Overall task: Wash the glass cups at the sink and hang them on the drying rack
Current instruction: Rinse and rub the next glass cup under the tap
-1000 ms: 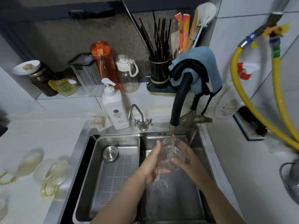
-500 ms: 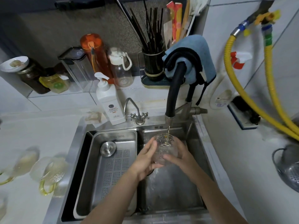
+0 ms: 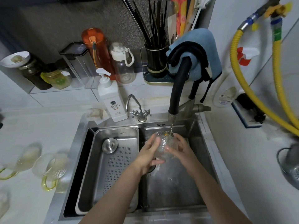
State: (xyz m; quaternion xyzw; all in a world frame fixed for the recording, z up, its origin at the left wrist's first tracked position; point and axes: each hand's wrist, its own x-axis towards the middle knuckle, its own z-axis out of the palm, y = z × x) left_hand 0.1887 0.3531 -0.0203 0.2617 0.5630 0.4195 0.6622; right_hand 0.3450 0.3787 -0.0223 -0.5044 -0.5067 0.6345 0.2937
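Observation:
A clear textured glass cup (image 3: 165,145) stands mouth up over the steel sink (image 3: 171,188), under a thin stream of water from the black faucet (image 3: 178,88). My left hand (image 3: 149,153) wraps its left side, thumb under the base. My right hand (image 3: 182,148) grips its right side, fingers curled across the front. More glass cups with yellow handles (image 3: 50,167) lie on the white counter to the left, blurred. No drying rack is visible.
A perforated steel drain tray (image 3: 111,167) fills the sink's left half, a round plug on it. A white soap pump bottle (image 3: 111,101) and a small chrome tap (image 3: 139,109) stand behind. Yellow hoses (image 3: 239,75) hang right; a metal colander (image 3: 291,165) sits at the right edge.
Both hands keep hold of the cup under the water. My right fingers have slid further across the cup's front. The camera has tilted down slightly.

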